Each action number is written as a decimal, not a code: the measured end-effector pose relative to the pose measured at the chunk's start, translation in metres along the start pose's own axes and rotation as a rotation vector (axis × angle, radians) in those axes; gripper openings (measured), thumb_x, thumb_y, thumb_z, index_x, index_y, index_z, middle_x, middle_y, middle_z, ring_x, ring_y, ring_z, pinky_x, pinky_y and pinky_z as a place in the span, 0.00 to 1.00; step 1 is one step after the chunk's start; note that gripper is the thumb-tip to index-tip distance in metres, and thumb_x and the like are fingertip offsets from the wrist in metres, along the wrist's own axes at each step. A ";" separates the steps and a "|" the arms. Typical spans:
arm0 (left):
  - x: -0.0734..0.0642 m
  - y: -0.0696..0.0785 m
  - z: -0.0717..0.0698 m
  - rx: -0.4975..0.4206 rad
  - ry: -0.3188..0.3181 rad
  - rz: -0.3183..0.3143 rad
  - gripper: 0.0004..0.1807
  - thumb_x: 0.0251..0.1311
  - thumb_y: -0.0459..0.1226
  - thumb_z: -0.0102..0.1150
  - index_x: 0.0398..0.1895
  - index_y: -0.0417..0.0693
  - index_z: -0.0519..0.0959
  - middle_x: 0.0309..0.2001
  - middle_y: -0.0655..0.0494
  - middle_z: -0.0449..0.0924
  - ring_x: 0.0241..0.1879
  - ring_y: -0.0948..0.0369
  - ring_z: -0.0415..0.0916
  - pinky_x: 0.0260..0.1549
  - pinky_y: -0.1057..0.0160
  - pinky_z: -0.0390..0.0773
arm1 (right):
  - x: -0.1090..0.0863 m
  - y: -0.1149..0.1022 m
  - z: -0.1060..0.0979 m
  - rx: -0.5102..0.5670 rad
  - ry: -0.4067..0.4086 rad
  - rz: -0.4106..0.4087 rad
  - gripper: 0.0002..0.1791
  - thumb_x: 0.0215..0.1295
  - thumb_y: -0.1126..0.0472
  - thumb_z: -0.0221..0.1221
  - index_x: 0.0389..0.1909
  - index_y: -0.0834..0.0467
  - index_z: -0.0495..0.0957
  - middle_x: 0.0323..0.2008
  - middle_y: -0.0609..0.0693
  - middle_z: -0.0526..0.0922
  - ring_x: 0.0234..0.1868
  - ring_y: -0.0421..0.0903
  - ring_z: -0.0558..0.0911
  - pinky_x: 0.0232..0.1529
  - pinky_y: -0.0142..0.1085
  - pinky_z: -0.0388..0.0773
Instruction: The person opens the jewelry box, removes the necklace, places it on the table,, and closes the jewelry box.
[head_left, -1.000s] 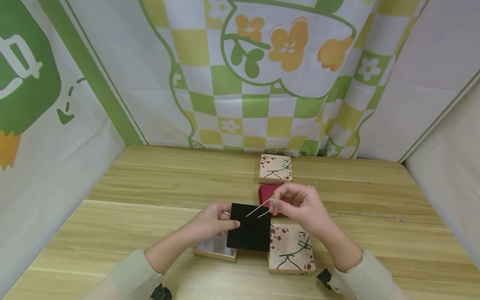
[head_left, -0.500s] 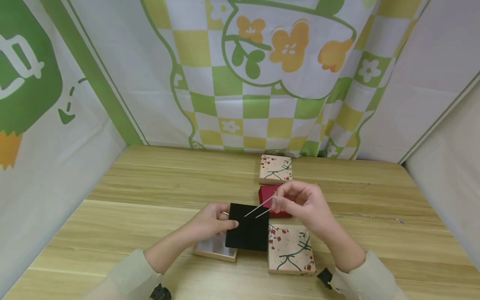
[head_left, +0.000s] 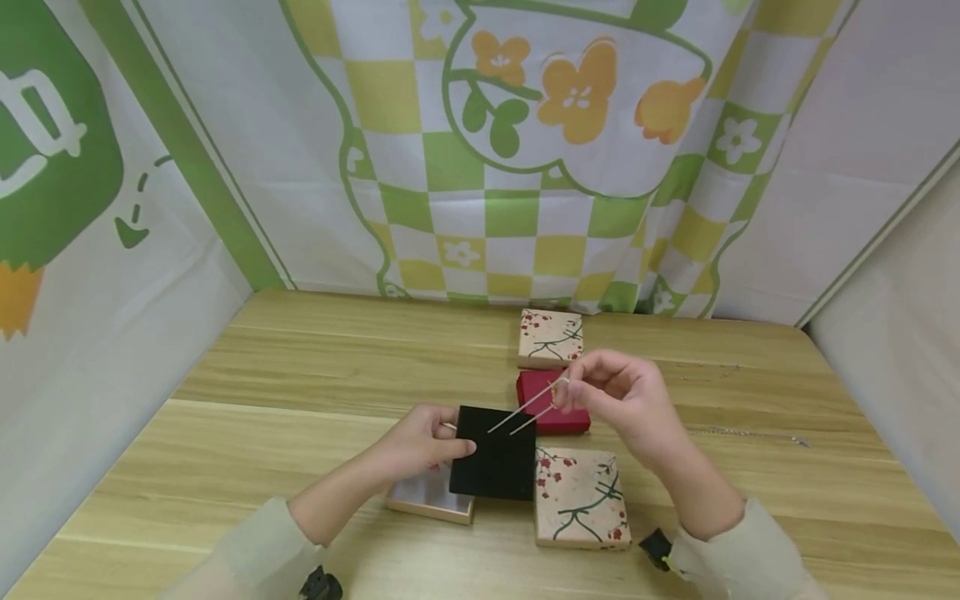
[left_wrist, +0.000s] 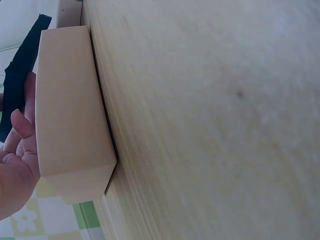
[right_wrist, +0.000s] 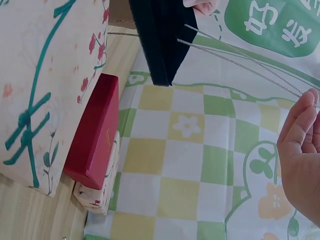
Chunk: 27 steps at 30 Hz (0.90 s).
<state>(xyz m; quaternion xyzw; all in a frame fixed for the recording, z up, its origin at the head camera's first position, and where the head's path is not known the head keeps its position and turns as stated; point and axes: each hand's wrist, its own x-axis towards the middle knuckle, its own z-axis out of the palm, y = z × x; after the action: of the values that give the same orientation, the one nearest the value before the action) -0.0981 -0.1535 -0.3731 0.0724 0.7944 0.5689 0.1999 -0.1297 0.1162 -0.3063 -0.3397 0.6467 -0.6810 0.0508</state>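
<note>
My left hand [head_left: 422, 442] grips a square black velvety pad [head_left: 495, 475] by its left edge, thumb on its face, tilted above the table. Two strands of a thin silver chain [right_wrist: 235, 61] come out of the pad's face and run taut to my right hand [head_left: 618, 400], which pinches them with fingertips and thumb. In the right wrist view, more chain shows behind the pad. Below my left hand sits an open box half [head_left: 431, 504] with a greyish inside, partly hidden by hand and pad. A blossom-patterned lid [head_left: 581, 500] lies right of the pad.
A red box [head_left: 555, 412] lies behind the patterned lid, and a smaller patterned box [head_left: 551, 337] stands behind it. On the table's right lie a silver chain [head_left: 750, 432] and a finer chain [head_left: 708, 373]. A checked curtain [head_left: 510, 217] hangs at the back edge.
My right hand has moved away from the pad, up and to the right, and longer strands of chain show between them. The left hand and pad have shifted only slightly left.
</note>
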 end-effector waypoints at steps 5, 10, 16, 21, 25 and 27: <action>0.001 0.001 0.000 0.010 -0.001 0.002 0.14 0.58 0.35 0.60 0.45 0.37 0.77 0.23 0.57 0.82 0.23 0.64 0.74 0.22 0.64 0.72 | 0.000 -0.003 -0.003 0.023 0.006 0.014 0.06 0.64 0.73 0.54 0.30 0.61 0.75 0.29 0.48 0.83 0.30 0.43 0.81 0.36 0.33 0.80; 0.001 0.001 0.002 0.017 -0.001 0.010 0.12 0.58 0.34 0.60 0.42 0.37 0.77 0.17 0.62 0.73 0.23 0.62 0.72 0.22 0.64 0.71 | 0.000 -0.007 -0.006 0.042 0.023 0.036 0.06 0.64 0.72 0.54 0.29 0.60 0.74 0.28 0.48 0.83 0.30 0.43 0.81 0.36 0.32 0.80; 0.002 -0.001 0.002 0.016 -0.007 0.022 0.10 0.58 0.34 0.59 0.40 0.37 0.76 0.15 0.62 0.67 0.22 0.63 0.69 0.20 0.66 0.70 | 0.002 -0.010 -0.008 0.071 0.026 -0.036 0.08 0.64 0.74 0.52 0.29 0.61 0.75 0.28 0.48 0.83 0.29 0.43 0.81 0.36 0.34 0.80; 0.002 -0.002 0.001 0.015 -0.005 0.020 0.11 0.58 0.34 0.59 0.42 0.37 0.77 0.21 0.61 0.79 0.23 0.63 0.72 0.21 0.65 0.71 | 0.004 -0.013 -0.009 0.116 0.037 -0.068 0.10 0.64 0.76 0.50 0.29 0.61 0.75 0.29 0.49 0.83 0.30 0.43 0.82 0.37 0.34 0.81; 0.001 -0.002 0.000 0.023 -0.005 0.023 0.11 0.58 0.34 0.59 0.43 0.36 0.77 0.21 0.60 0.80 0.23 0.64 0.73 0.21 0.66 0.71 | 0.005 -0.015 -0.012 0.172 0.036 -0.099 0.11 0.64 0.78 0.49 0.30 0.62 0.76 0.29 0.50 0.83 0.31 0.43 0.82 0.36 0.33 0.81; 0.001 -0.002 0.000 0.024 -0.003 0.019 0.12 0.58 0.34 0.59 0.43 0.37 0.77 0.22 0.58 0.80 0.23 0.64 0.73 0.20 0.67 0.71 | 0.006 -0.015 -0.012 0.194 0.026 -0.111 0.11 0.63 0.79 0.48 0.31 0.63 0.76 0.30 0.51 0.83 0.31 0.44 0.82 0.36 0.33 0.81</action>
<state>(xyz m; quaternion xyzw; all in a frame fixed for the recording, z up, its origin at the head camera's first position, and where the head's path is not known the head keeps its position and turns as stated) -0.0990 -0.1532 -0.3750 0.0834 0.8002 0.5611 0.1948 -0.1350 0.1262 -0.2894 -0.3597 0.5585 -0.7465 0.0373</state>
